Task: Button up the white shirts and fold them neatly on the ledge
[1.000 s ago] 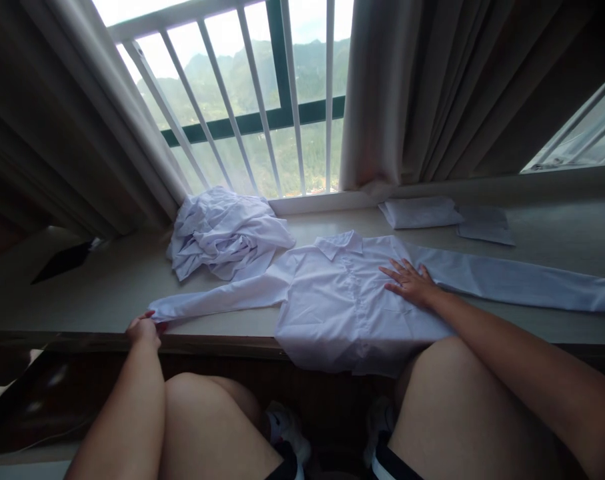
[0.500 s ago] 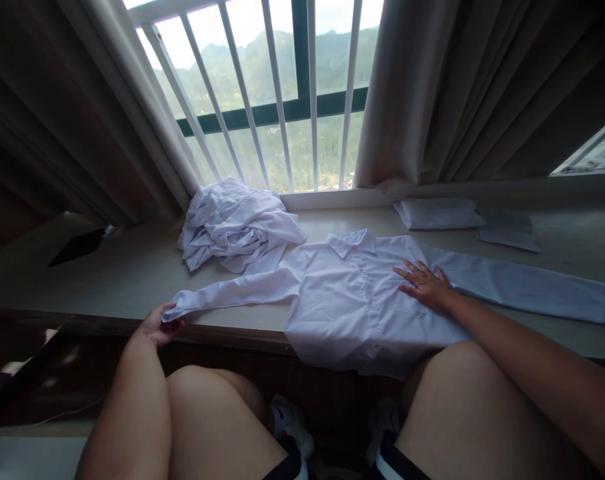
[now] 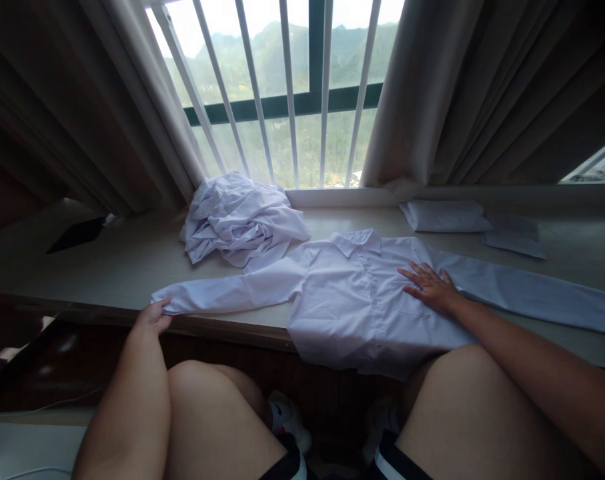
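A white button-front shirt point(image 3: 339, 300) lies spread on the wooden ledge, collar toward the window and hem hanging over the front edge. Its sleeves stretch out to both sides. At the cuff of the sleeve on the left, my left hand point(image 3: 155, 316) pinches the fabric close to the ledge's edge. My right hand point(image 3: 429, 288) rests flat on the shirt's chest, fingers spread, near where the other sleeve begins. That sleeve point(image 3: 527, 287) runs off to the right in shadow.
A crumpled heap of white cloth point(image 3: 242, 220) sits behind the left sleeve. Two flat white packets point(image 3: 445, 216) lie at the back right. A dark flat object point(image 3: 76, 235) is on the ledge point(image 3: 112, 267) at the left. Behind stand a barred window point(image 3: 292, 147) and curtains point(image 3: 412, 100).
The left sleeve is straighter and flatter, its cuff now reaching farther left on the ledge. My left hand has shifted slightly with it. My right hand stays on the chest.
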`<state>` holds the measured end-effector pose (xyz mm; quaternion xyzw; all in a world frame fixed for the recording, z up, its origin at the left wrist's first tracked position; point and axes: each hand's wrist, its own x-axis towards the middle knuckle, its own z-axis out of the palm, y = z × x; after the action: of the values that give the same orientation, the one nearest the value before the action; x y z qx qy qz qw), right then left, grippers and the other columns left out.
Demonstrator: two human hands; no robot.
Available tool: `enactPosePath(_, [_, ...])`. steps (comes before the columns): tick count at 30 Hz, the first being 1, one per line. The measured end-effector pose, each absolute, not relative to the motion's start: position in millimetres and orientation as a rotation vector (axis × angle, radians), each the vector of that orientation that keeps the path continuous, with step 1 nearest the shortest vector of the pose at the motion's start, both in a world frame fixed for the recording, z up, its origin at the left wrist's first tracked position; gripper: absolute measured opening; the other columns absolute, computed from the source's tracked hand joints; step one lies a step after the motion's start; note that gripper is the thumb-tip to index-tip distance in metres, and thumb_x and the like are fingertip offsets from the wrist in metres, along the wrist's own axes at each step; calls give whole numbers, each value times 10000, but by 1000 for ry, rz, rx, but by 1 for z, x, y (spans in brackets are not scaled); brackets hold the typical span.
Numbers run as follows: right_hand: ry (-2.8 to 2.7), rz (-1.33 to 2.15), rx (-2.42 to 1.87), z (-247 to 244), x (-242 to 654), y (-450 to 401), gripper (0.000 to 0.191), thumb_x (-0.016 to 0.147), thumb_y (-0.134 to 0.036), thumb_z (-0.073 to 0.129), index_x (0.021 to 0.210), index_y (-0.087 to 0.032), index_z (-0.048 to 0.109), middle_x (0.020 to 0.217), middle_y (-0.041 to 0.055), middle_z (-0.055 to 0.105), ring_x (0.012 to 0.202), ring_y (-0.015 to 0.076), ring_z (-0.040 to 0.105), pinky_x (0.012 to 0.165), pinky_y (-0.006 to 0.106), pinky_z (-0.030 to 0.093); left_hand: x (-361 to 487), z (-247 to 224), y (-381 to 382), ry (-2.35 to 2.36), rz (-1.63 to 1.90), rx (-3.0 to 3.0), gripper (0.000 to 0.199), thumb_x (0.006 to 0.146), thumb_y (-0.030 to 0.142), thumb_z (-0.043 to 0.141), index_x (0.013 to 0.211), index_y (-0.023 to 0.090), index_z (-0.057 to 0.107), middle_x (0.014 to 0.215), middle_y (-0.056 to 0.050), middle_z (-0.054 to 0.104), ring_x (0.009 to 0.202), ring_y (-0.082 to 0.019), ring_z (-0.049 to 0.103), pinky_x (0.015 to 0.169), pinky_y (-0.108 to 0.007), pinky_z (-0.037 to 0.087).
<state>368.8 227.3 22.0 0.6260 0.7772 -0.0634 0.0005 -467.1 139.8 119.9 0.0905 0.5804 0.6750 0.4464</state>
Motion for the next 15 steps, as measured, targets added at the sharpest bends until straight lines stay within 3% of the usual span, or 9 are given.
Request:
enactPosePath(5, [2419,-193,1975,23,368,227,680,983,-730,265,1618,-487,260,1756,-14,139,1606,380,139,1209,747,140,-468,142,125,1281,1888,358,450,766,-58,500,1139,153,637,1027,-37,736,1054,-153,671,994,-351,554])
enactPosePath(9, [2419,-187,1978,22,369,227,678,984,-736,257,1618,-496,250,1754,-21,148,1608,369,137,1214,743,141,-439,177,118,928,2065,717,368,778,196,614,1143,197,663,1107,-35,748,1248,-212,610,1110,-424,489])
enactPosePath(12, [2415,-172,1976,22,369,228,686,980,-736,264,1619,-485,258,1753,-15,156,1603,378,153,1210,744,159,-422,190,120,935,2122,750,369,848,461,617,1146,249,670,1115,-2,746,1275,-223,592,1135,-447,466])
enactPosePath(15, [2410,-169,1972,23,368,228,688,981,-731,268,1620,-476,263,1752,-11,162,1602,373,158,1209,741,164,-429,183,126,960,2155,711,398,916,538,568,1198,270,652,1134,19,740,1256,-189,597,1113,-410,480])
